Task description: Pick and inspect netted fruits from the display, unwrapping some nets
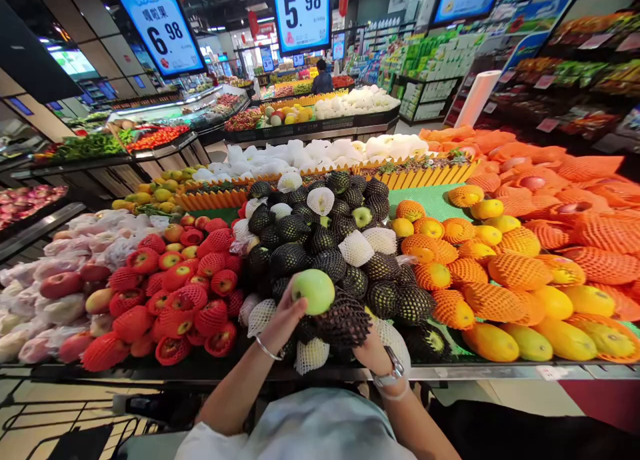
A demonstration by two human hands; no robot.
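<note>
My left hand (286, 313) is closed around the lower left side of a bare green apple (313, 291), holding it above the heap. Just to its right, my right hand (373, 351) grips a dark foam net sleeve (344, 319). The sleeve looks loose and slightly blurred, and it partly hides the fingers of that hand. Whether another fruit sits inside it, I cannot tell. Around both hands lie apples in black foam nets (287, 259), with a few in white foam nets (356, 248) among them.
Red-netted apples (177, 277) lie left of the heap, and yellow mangoes in orange nets (505, 270) lie right. A metal shelf edge (475, 373) runs along the front. A wire cart (60, 413) stands at lower left. Price screens (301, 13) hang overhead.
</note>
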